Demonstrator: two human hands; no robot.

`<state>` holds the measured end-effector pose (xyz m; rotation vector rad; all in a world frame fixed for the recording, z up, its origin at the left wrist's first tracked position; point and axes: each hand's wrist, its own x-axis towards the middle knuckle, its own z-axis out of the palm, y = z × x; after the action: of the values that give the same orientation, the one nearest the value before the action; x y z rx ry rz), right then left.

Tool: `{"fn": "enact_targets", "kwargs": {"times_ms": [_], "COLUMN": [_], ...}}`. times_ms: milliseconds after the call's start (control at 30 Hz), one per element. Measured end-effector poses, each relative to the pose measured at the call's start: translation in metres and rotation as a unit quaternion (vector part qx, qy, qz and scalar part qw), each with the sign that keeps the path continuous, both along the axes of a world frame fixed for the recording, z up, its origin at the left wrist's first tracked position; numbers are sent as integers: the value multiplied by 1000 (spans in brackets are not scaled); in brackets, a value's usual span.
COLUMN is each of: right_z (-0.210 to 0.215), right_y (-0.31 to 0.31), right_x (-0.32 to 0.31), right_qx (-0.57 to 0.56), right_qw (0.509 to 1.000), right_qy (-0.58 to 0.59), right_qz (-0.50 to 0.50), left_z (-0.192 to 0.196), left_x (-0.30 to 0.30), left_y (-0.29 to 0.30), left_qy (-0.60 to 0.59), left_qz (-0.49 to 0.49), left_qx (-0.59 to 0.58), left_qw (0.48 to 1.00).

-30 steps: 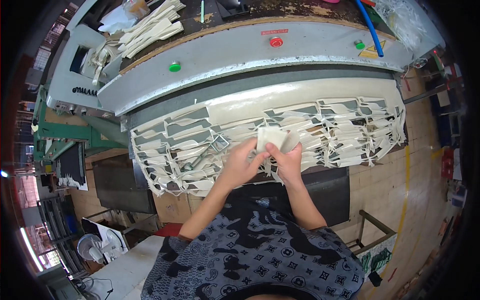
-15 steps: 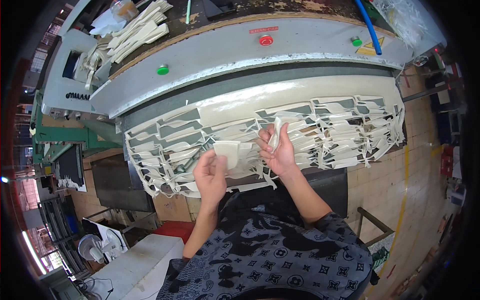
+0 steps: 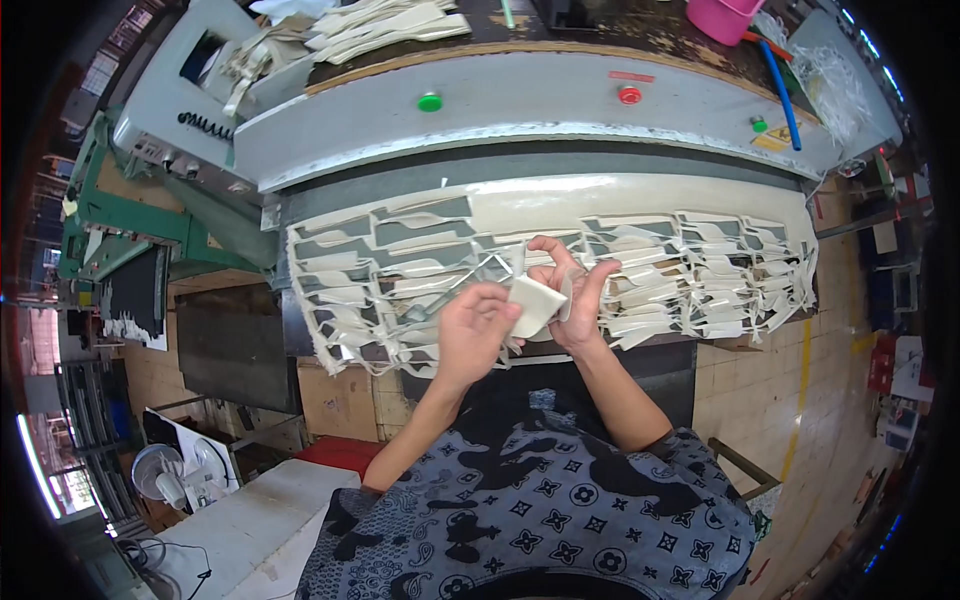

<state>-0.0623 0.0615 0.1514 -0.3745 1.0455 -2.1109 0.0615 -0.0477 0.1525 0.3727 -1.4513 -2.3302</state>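
My left hand (image 3: pixel 477 330) pinches a stack of cut cream pieces (image 3: pixel 537 305) of sheet material, tilted in front of me. Close against its right edge is my right hand (image 3: pixel 577 310), with thumb and index finger apart and another cream piece (image 3: pixel 567 290) held in the curl of its lower fingers. Beneath both hands spreads a cream sheet (image 3: pixel 540 200), solid along the far side and cut into a net of holes nearer me. A metal cutting die (image 3: pixel 455 293), an outline frame, lies on the sheet just left of my hands.
Behind the sheet runs a grey machine beam (image 3: pixel 530 108) with green buttons (image 3: pixel 430 102) and a red button (image 3: pixel 629 95). On top are piled cream pieces (image 3: pixel 390 25), a pink bucket (image 3: pixel 722 18) and a blue tube (image 3: pixel 780 95). A white fan (image 3: pixel 180 475) stands at lower left.
The view has shifted left, so the scene sits further right. My hands have come together, bringing the left hand's pieces up to the right hand, whose index finger and thumb have spread.
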Motion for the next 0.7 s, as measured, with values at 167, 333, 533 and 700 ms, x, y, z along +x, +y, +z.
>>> {"fn": "enact_targets", "kwargs": {"times_ms": [167, 333, 533, 700], "right_z": [-8, -31, -33, -27], "right_y": [-39, -83, -109, -124], "right_x": [48, 92, 108, 125], "right_qx": [57, 42, 208, 278], "right_qw": [993, 988, 892, 845], "right_qy": [98, 139, 366, 400], "right_qz": [8, -47, -163, -221], "left_z": [-9, -17, -20, -34], "left_x": [31, 53, 80, 90], "left_y": [-34, -64, -102, -134], "left_qy": [-14, 1, 12, -18], "left_qz": [-37, -50, -162, -196], "left_qx": [5, -93, -69, -172], "left_qw": [999, 994, 984, 965]}}
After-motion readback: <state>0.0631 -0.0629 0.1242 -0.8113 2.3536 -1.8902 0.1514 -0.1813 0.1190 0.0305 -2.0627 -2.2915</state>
